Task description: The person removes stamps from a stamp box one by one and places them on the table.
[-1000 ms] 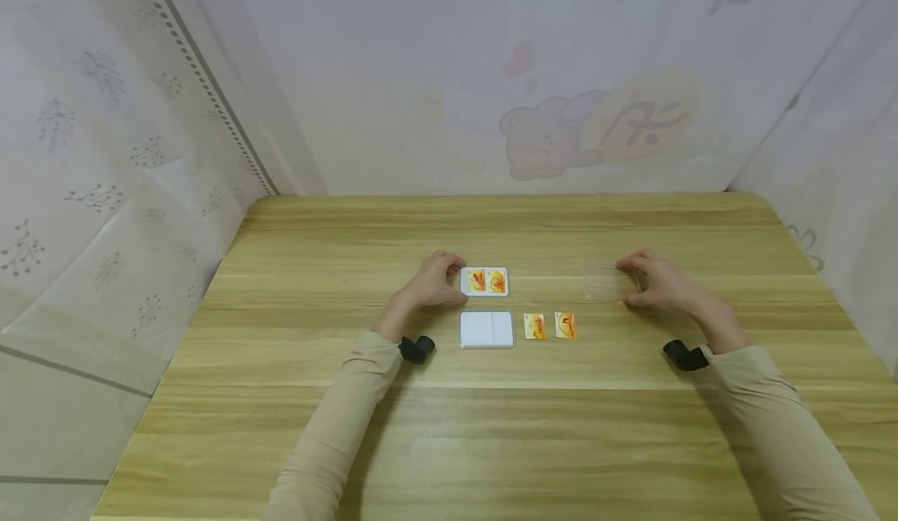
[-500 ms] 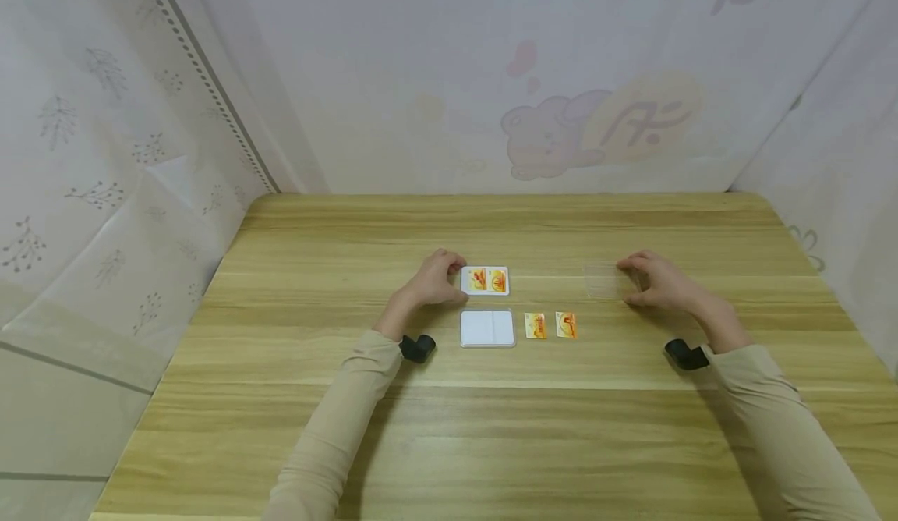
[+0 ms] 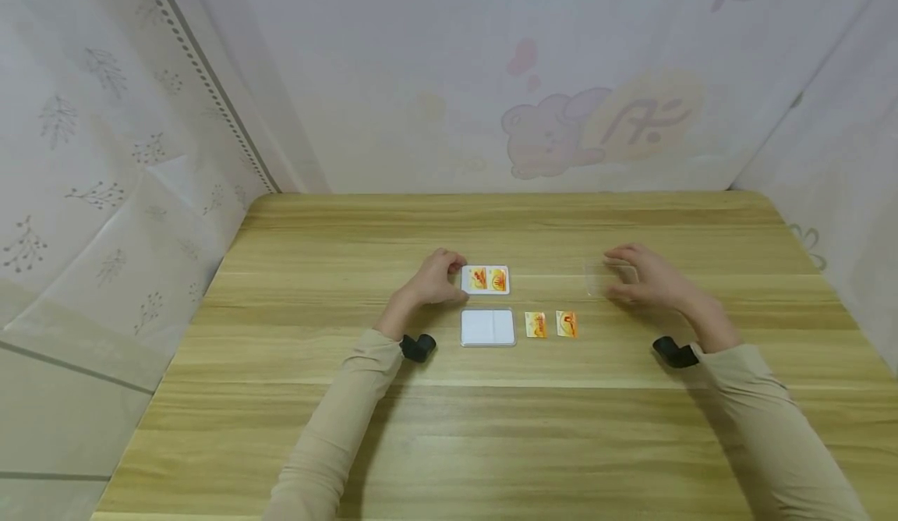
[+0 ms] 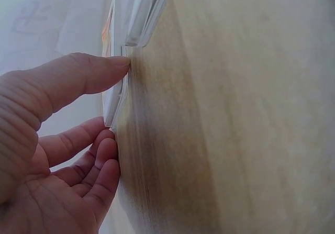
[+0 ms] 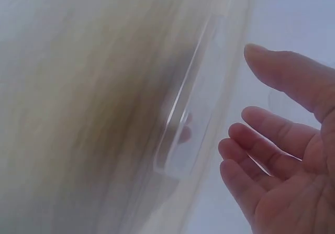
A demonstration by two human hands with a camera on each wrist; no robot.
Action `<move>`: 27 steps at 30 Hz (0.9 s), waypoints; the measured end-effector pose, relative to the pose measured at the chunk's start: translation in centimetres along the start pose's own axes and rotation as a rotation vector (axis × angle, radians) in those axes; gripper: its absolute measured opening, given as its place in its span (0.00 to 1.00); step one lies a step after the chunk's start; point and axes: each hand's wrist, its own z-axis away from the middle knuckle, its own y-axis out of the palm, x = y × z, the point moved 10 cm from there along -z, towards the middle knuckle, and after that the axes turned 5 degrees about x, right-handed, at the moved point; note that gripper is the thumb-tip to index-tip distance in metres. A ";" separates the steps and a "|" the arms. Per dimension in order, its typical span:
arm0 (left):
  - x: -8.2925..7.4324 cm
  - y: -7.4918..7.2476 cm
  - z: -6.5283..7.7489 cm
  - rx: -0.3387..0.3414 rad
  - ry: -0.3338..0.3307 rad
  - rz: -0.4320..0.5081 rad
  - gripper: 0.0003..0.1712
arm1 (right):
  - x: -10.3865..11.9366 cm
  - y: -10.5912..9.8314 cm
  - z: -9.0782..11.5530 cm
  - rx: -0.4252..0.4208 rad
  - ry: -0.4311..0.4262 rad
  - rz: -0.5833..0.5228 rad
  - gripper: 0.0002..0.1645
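Observation:
My left hand (image 3: 438, 278) holds the left end of a flat white case (image 3: 465, 281) between thumb and fingers. Two small orange-and-yellow stamps (image 3: 498, 280) lie side by side on that case. In the left wrist view the thumb rests at one edge of the case (image 4: 116, 100), the fingertips at its other end. A thin clear plastic cover (image 3: 595, 281) lies on the table to the right. Over its right part hovers my right hand (image 3: 652, 279), fingers apart and relaxed. The right wrist view shows a gap between these fingers and the clear cover (image 5: 196, 103).
A second white case (image 3: 487, 327) with a clear rim and a dividing line lies nearer me. Right of it are two loose stamps, one (image 3: 535, 325) beside the other (image 3: 567, 324). All rest on a wooden table (image 3: 449, 427) with a curtained wall (image 3: 393, 76) behind.
My right hand has let go of the clear cover's right edge and moved slightly left and up over it. The left hand and the cases have stayed put.

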 end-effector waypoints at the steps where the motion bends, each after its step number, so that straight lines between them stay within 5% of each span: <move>1: 0.0 0.0 0.0 0.001 -0.003 0.000 0.33 | 0.2 -0.1 -0.1 -0.010 -0.010 0.003 0.33; 10: -0.1 -0.1 0.0 0.001 -0.005 -0.017 0.33 | 1.9 -0.2 -1.1 -0.059 -0.067 -0.005 0.31; 27: 0.0 -0.1 0.1 -0.009 -0.013 -0.022 0.33 | 3.2 1.2 -3.3 -0.009 -0.025 -0.065 0.32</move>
